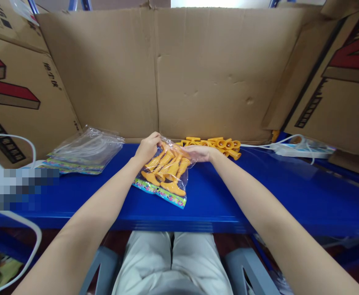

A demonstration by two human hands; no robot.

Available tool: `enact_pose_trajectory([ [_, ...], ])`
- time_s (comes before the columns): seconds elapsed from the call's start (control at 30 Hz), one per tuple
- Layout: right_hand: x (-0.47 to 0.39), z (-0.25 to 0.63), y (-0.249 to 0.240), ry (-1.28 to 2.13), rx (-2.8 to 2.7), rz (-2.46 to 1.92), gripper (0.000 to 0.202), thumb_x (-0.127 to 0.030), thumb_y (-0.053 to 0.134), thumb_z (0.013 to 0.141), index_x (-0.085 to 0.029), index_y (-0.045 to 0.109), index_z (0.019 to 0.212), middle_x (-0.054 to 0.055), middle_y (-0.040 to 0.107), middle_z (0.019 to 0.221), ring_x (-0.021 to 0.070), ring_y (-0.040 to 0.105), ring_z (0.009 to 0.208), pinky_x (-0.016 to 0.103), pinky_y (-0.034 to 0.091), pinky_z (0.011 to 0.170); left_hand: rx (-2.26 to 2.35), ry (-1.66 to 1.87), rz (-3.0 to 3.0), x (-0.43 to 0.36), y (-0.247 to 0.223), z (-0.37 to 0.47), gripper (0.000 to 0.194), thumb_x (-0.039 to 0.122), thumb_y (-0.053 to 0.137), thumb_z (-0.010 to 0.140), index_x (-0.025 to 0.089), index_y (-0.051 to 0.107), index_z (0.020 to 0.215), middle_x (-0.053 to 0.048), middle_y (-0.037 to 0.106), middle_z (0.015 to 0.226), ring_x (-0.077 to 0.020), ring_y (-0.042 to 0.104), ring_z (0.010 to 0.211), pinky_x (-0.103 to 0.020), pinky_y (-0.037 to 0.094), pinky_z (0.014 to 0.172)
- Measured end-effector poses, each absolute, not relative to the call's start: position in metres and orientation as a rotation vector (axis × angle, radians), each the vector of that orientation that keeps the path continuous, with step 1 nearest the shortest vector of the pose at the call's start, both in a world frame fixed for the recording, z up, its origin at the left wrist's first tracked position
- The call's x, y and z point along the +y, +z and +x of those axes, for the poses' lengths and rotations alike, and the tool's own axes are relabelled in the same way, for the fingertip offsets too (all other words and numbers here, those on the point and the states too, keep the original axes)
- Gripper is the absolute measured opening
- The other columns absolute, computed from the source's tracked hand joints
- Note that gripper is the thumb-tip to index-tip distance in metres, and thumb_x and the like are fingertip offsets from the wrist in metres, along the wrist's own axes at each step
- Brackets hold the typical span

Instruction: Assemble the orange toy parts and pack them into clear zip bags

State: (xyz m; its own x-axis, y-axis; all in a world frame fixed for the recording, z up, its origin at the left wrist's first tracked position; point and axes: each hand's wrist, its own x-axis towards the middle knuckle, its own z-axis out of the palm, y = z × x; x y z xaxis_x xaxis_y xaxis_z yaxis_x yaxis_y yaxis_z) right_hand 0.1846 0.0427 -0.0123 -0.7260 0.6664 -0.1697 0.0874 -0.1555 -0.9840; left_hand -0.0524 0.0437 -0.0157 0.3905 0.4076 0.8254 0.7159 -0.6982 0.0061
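Note:
A clear plastic bag (184,178) with a colourful printed strip along its near end lies tilted over the blue table, several yellow plastic pieces (167,168) inside. These pieces have flared, horn-like ends and curved crossbars. My left hand (148,147) is closed on the bag's far left edge, fingertips pinching the plastic. At the far right side of the bag, my right hand (199,153) has its palm turned up and grips the plastic; its fingertips are partly hidden by the bag. Just behind my right hand, a pile of similar yellow pieces (228,144) rests on the table.
Flat clear bags (89,149) are stacked at the left of the blue table (259,184). Cardboard walls (228,73) enclose the back and sides. A white power strip (305,150) with cables lies at right. A white cable (35,229) loops at left, beside a blurred patch.

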Motion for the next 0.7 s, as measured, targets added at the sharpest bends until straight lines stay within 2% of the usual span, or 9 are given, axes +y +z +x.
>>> enact_pose_trajectory([
  [0.07,0.041,0.181,-0.013,1.96,-1.692,-0.848,0.022,-0.026,0.056,0.089,-0.016,0.062,0.108,0.008,0.069,0.109,0.0155,0.066,0.093,0.035,0.048,0.094,-0.984,-1.206,-2.318,0.043,-0.016,-0.05,0.025,0.002,0.038,0.074,0.018,0.052,0.061,-0.003,0.058,0.086,-0.0121,0.055,0.073,-0.023,0.045,0.071],
  [0.17,0.037,0.175,-0.011,1.924,-1.643,-0.891,0.019,-0.017,0.059,0.086,-0.012,0.064,0.103,0.008,0.072,0.096,0.0148,0.068,0.084,0.031,0.051,0.089,-1.042,-1.202,-2.33,0.043,-0.013,-0.052,0.023,0.004,0.039,0.075,0.017,0.053,0.064,-0.004,0.058,0.091,-0.0124,0.055,0.075,-0.024,0.045,0.072],
  [0.3,0.031,0.175,0.003,1.729,-1.506,-0.933,0.013,-0.014,0.06,0.084,-0.01,0.067,0.095,0.008,0.073,0.086,0.014,0.068,0.074,0.026,0.054,0.079,-1.232,-1.334,-2.205,0.046,-0.01,-0.067,0.024,0.006,0.038,0.079,0.018,0.059,0.077,-0.007,0.053,0.116,-0.0163,0.056,0.098,-0.028,0.046,0.085],
  [0.37,0.029,0.18,0.015,1.593,-1.421,-0.961,0.011,-0.015,0.059,0.085,-0.011,0.067,0.091,0.008,0.072,0.083,0.0144,0.067,0.07,0.026,0.055,0.075,-1.359,-1.362,-2.128,0.048,-0.012,-0.08,0.023,0.008,0.039,0.079,0.019,0.06,0.079,-0.007,0.051,0.121,-0.0185,0.055,0.105,-0.03,0.045,0.09],
  [0.47,0.029,0.197,0.035,1.352,-1.269,-0.943,0.015,-0.018,0.053,0.088,-0.013,0.066,0.092,0.006,0.072,0.08,0.015,0.067,0.07,0.026,0.055,0.069,-1.553,-1.386,-2.008,0.055,-0.021,-0.103,0.021,0.008,0.041,0.078,0.02,0.059,0.075,-0.007,0.054,0.114,-0.0198,0.055,0.105,-0.032,0.045,0.092],
  [0.57,0.031,0.223,0.048,1.031,-1.104,-0.873,0.019,-0.021,0.05,0.089,-0.014,0.063,0.1,0.005,0.07,0.082,0.0152,0.066,0.072,0.027,0.056,0.066,-1.735,-1.406,-1.888,0.063,-0.032,-0.12,0.021,0.009,0.041,0.077,0.021,0.058,0.073,-0.006,0.057,0.1,-0.0198,0.057,0.099,-0.033,0.046,0.092],
  [0.7,0.04,0.272,0.041,0.52,-0.848,-0.979,0.022,-0.026,0.051,0.088,-0.013,0.056,0.106,0.007,0.067,0.09,0.0152,0.066,0.074,0.027,0.055,0.062,-1.832,-1.352,-1.866,0.07,-0.038,-0.128,0.02,0.01,0.042,0.075,0.021,0.059,0.074,-0.006,0.059,0.091,-0.021,0.059,0.093,-0.034,0.046,0.091],
])
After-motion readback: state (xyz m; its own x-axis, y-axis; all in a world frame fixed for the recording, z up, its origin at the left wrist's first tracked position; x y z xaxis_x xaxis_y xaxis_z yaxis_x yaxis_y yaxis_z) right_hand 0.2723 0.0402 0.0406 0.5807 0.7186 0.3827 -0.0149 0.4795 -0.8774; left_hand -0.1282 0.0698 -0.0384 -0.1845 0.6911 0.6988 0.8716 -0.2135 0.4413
